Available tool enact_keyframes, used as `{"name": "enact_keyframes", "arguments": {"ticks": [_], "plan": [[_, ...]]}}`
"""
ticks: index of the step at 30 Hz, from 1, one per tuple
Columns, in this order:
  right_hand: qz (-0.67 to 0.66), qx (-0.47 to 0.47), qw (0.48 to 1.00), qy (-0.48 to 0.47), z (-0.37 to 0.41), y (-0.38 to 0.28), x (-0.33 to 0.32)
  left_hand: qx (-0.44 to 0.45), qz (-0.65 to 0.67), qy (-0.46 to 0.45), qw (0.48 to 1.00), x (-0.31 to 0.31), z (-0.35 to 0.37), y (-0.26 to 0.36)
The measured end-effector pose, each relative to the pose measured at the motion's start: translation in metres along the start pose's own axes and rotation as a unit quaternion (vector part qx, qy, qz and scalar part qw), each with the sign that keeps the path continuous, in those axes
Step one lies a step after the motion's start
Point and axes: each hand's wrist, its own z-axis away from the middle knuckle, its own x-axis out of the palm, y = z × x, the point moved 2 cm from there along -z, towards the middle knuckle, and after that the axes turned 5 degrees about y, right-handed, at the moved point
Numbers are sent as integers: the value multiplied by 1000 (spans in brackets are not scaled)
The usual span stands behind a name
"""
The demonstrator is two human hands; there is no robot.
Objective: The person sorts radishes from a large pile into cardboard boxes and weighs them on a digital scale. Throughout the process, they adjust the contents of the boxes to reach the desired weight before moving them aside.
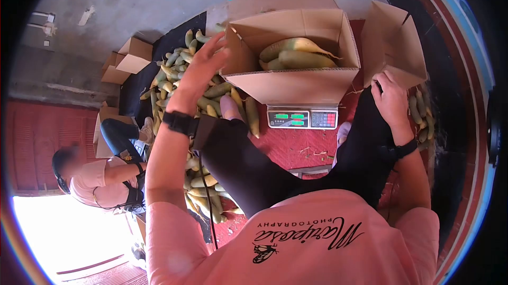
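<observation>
My left hand (209, 58) is raised beside the left side of an open cardboard box (291, 85). Its fingers are apart, with nothing in them. Inside the box lie several large green-and-white radishes (307, 59). Beneath the box, a digital scale (302, 118) shows lit green displays and a keypad. My right hand (390, 98) rests at my right knee, close to the lower edge of a second cardboard box (392, 41). Its fingers are slightly bent and apart, and I see nothing held in them.
A big pile of radishes (172, 73) spreads over the floor on the left, with more radishes (422, 113) at the far right. Another person (98, 179) sits at the left. Smaller cartons (134, 56) stand by the wall. A cable (210, 216) hangs from my left wrist.
</observation>
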Motion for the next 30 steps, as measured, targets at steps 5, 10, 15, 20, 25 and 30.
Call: {"name": "enact_keyframes", "arguments": {"ticks": [5,10,15,20,25,30], "plan": [[-6,-3,1000,-9,-1,3,2,31,-158,-2,987,-34,57,-14],[-15,-13,1000,-9,-1,-2,6,129,-322,39,937,-31,128,-9],[20,-64,998,3,-3,-6,9,149,-346,67,924,-19,161,-29],[32,-79,996,-15,-4,-7,15,205,-452,125,859,-20,169,-30],[31,-87,996,-2,-4,-10,15,219,-482,146,836,-20,174,-31],[32,-93,995,-2,-3,-10,15,213,-479,170,834,-19,179,-33]]}}
